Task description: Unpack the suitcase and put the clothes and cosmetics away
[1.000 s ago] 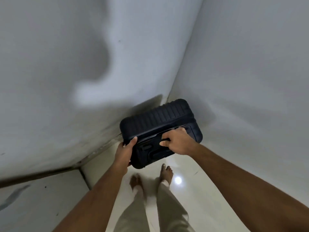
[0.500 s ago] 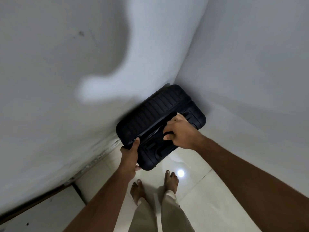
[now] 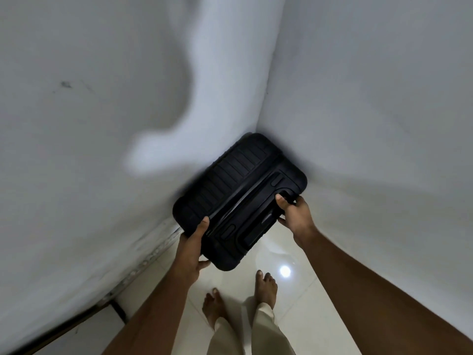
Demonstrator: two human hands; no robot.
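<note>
In the far corner where the two walls meet, the black suitcase [image 3: 240, 201] runs near-left to far-right, left hand [image 3: 190, 252] gripping its near-left end, right hand [image 3: 297, 213] its right edge.

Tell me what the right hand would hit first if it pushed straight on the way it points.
The right hand already grips the black suitcase at its near side; pushing on meets the case itself, and behind it probably the wall corner, though depth is unclear.

Bare forearms, bare feet [image 3: 240, 297] — loose beige trousers [image 3: 252, 331] — no sleeves visible.
</note>
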